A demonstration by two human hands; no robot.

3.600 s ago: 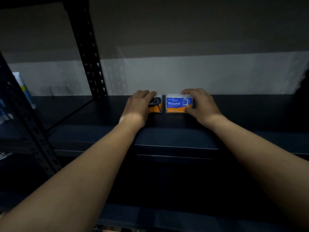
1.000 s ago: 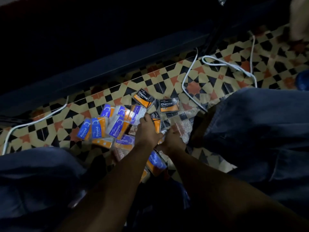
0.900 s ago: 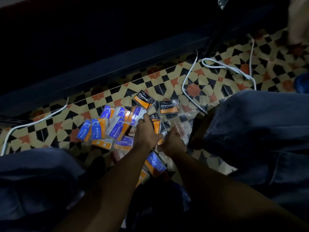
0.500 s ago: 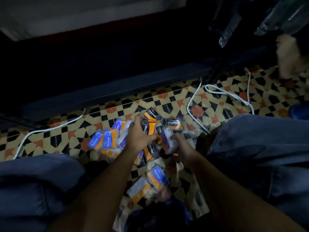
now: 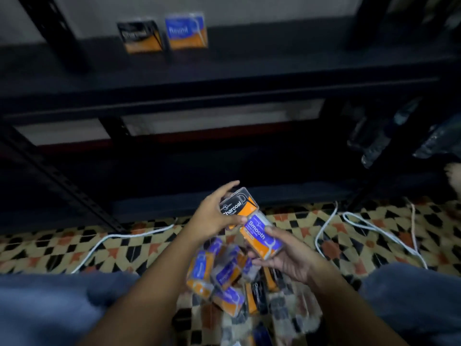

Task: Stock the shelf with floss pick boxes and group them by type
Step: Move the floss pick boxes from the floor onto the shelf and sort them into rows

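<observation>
My left hand (image 5: 212, 218) grips a black-and-orange Charcoal floss pick box (image 5: 238, 207), fingers clamped round it. My right hand (image 5: 287, 258) cradles a purple-and-orange Smooth floss pick box (image 5: 262, 237), fingers curled under. One type per hand, probably to keep groups apart. On the dark metal shelf (image 5: 224, 68) at 12 o'clock stand a Charcoal box (image 5: 141, 37) and a blue Round box (image 5: 187, 31). The loose pile of boxes (image 5: 224, 278) lies on the patterned floor (image 5: 62, 245) at 6 o'clock.

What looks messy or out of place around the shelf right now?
The floss pick boxes lie in a jumbled heap on the patterned floor, overlapping at odd angles. White cables trail loose across the tiles. The two shelved boxes, Charcoal and Round, stand upright.
</observation>
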